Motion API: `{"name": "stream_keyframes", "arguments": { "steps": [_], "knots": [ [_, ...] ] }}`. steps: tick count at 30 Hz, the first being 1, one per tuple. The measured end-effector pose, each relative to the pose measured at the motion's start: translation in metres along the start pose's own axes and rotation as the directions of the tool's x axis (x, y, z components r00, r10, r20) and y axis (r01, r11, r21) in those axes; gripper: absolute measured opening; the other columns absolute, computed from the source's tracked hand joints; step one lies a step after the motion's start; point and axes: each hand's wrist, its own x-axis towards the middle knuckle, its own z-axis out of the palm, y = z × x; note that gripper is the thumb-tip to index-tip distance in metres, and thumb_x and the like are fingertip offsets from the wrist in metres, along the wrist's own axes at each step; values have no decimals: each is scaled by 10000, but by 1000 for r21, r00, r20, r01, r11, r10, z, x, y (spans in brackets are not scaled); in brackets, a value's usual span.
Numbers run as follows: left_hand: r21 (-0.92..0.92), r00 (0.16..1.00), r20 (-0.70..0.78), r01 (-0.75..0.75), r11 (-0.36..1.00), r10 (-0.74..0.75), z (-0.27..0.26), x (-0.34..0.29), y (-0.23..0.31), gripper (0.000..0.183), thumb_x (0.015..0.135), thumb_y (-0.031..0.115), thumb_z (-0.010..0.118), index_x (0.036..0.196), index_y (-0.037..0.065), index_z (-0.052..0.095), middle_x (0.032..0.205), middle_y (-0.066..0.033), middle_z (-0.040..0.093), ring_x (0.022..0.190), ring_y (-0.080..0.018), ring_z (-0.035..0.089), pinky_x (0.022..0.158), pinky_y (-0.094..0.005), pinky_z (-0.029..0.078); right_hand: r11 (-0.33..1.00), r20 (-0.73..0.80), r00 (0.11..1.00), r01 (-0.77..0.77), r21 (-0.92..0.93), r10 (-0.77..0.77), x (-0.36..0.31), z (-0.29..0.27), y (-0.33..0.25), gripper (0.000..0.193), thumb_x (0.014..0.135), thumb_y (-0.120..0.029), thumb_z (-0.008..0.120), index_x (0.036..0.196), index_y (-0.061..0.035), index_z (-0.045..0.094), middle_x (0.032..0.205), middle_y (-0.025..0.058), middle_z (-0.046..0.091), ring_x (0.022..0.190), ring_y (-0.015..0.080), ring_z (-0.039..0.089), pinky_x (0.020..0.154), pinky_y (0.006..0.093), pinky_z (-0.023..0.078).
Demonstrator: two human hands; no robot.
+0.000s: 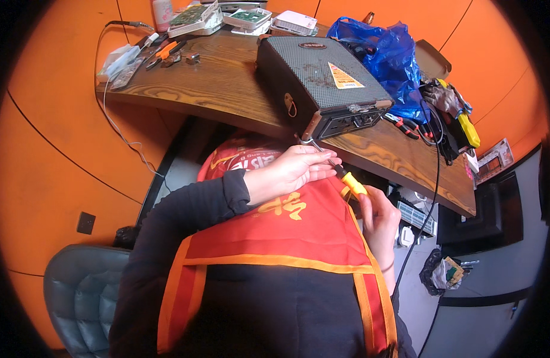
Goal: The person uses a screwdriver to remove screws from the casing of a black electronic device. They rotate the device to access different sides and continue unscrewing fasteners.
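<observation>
A screwdriver (354,184) with a yellow handle and black collar slants up toward a box speaker (323,71). My right hand (379,221) is closed round the handle's lower end. Around the metal shaft, thumb and fingers of my left hand (302,170) are pinched together, just below the speaker's near corner. The speaker lies on the wooden table (221,77), its grey mesh grille facing up and a brown-cornered end overhanging the front edge. A triangular yellow-and-white sticker (345,76) is on the grille. Whether the screwdriver tip touches the speaker, I cannot tell.
Right of the speaker lie a blue plastic bag (385,59), pliers (403,126) and work gloves (445,98). Opened white cases with circuit boards (194,19) stand at the back. Orange-handled pliers (166,51) rest at the left. A black cable (435,197) hangs over the right side.
</observation>
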Motion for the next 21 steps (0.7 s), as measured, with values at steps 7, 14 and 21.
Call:
{"name": "stream_keyframes", "arguments": {
  "steps": [7,14,21],
  "knots": [
    [-43,999,43,-21,999,23,-2,2,-6,219,916,146,501,1039,-26,555,1058,-149,603,1013,-225,586,905,-325,473,977,-80,974,207,-52,-211,-2,3,1,312,757,-112,699,1038,-30,587,812,136,591,679,231,593,584,291,464],
    [-69,1000,-11,2,998,-2,-15,-43,11,236,912,46,467,1093,-105,480,1159,-226,510,1122,-290,513,991,-330,421,927,-121,924,346,-146,-364,-3,9,-3,296,744,-57,699,1024,-28,606,838,142,606,687,244,598,608,296,473],
    [-192,996,35,-74,979,82,-28,-16,12,160,885,89,551,986,-32,522,1022,-133,547,1028,-214,544,949,-336,447,992,0,995,103,-66,-103,-8,11,-5,367,763,-26,671,1109,-38,549,979,178,619,824,305,636,625,322,490]
  ]
}}
